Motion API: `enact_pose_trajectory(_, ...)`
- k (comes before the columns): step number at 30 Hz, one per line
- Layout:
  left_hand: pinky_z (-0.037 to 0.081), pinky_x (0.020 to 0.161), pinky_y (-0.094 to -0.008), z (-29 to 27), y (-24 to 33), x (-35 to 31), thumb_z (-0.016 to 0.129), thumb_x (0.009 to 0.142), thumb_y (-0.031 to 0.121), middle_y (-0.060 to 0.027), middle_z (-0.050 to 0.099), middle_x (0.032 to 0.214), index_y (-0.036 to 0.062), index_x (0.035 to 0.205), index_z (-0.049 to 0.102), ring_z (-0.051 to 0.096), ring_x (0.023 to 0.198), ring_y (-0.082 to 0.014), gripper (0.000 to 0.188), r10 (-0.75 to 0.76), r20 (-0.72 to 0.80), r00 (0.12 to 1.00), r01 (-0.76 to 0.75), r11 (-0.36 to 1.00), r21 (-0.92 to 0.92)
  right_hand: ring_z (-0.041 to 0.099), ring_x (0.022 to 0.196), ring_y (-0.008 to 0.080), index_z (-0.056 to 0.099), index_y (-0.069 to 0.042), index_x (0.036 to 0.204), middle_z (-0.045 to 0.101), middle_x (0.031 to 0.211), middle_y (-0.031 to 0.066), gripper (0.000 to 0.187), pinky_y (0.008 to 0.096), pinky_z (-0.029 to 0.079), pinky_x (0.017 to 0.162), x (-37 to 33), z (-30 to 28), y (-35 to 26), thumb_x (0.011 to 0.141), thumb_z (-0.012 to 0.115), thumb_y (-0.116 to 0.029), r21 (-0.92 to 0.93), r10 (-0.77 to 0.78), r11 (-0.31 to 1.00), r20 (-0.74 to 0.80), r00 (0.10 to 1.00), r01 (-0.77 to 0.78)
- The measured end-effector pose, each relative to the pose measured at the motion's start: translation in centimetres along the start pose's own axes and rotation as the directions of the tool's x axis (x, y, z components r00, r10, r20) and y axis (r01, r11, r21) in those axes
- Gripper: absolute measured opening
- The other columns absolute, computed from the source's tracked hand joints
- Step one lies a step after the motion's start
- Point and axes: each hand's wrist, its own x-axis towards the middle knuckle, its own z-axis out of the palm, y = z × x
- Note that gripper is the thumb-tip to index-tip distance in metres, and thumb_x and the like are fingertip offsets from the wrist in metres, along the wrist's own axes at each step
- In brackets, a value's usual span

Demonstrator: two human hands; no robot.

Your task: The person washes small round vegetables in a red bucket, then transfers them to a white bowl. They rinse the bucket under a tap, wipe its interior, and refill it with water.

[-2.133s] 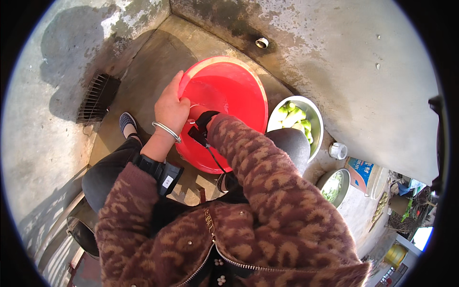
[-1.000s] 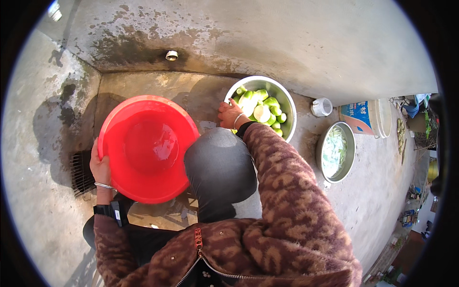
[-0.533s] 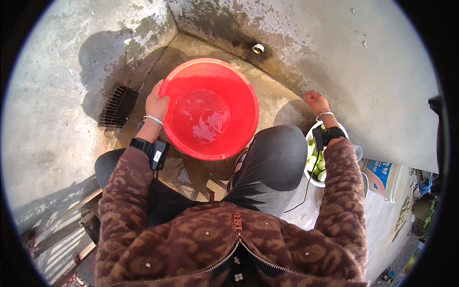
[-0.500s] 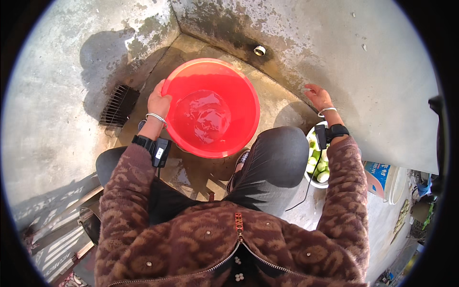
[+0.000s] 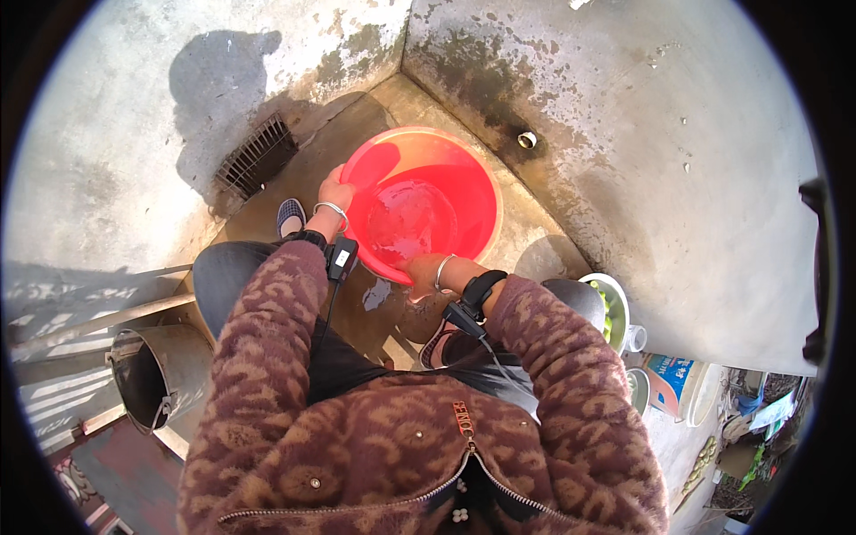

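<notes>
A large red plastic basin stands between my legs, with a shallow pool of water in its bottom. My left hand is closed over the left side of its rim. At the near rim, my right hand is bent round the edge, its fingers partly hidden. A little water hangs or drips just below that hand. The basin looks slightly tilted toward me.
A metal drain grate sits at the left wall's foot; a pipe end sticks out of the right wall. On the right are a white bowl of green vegetables and a bucket. A metal pail stands left.
My right hand has come from beside the vegetable bowl to the basin's near rim. My left hand still grips the left rim. The whole view has shifted.
</notes>
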Motion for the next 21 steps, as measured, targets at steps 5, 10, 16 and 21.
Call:
enact_pose_trajectory(5,0.045,0.091,-0.0361,-0.2,1.1,-1.4,0.052,0.076,0.004,-0.0184,0.062,0.115,0.0076,0.130,0.047,0.059,0.106,-0.0305,0.055,0.027,0.031,0.999,-0.033,0.974,0.225,0.060,0.102,0.0354,0.047,-0.014,0.131,0.064,0.106,0.0193,0.067,0.0423,0.048,0.082,0.5,1.5,-0.8,0.069,0.070,-0.023,0.045,0.132,0.991,-0.082,0.988,-0.129)
enact_pose_trajectory(10,0.044,0.093,-0.0402,-0.5,1.7,-2.8,0.054,0.078,0.010,-0.0244,0.056,0.120,0.0074,0.140,0.032,0.055,0.111,-0.0369,0.066,0.010,0.003,1.000,-0.010,0.871,0.491,0.063,0.091,0.0353,0.056,-0.011,0.118,0.066,0.097,0.0187,0.042,0.0442,0.050,0.076,-0.9,1.7,-1.0,0.076,0.056,-0.014,-0.149,0.134,0.976,-0.155,0.979,-0.157)
enact_pose_trajectory(16,0.043,0.095,-0.0380,-0.3,1.3,-7.8,0.058,0.078,0.020,-0.0245,0.056,0.121,0.0026,0.142,0.024,0.056,0.112,-0.0346,0.075,-0.080,-0.084,0.993,0.105,0.927,0.360,0.065,0.085,0.0344,0.060,-0.008,0.099,0.066,0.086,0.0165,0.023,0.0457,0.051,0.069,-4.6,3.0,0.9,0.077,0.053,-0.008,-0.285,0.076,0.940,-0.357,0.931,-0.186)
enact_pose_trajectory(21,0.043,0.094,-0.0388,2.4,0.6,-12.9,0.057,0.079,0.031,-0.0215,0.059,0.118,0.0073,0.132,0.042,0.056,0.111,-0.0349,0.060,-0.119,-0.249,0.961,0.167,0.970,0.179,0.065,0.083,0.0287,0.060,-0.010,0.096,0.066,0.085,0.0112,0.019,0.0418,0.050,0.070,-7.3,0.3,2.0,0.077,0.054,-0.010,-0.428,-0.084,0.892,-0.478,0.874,-0.148)
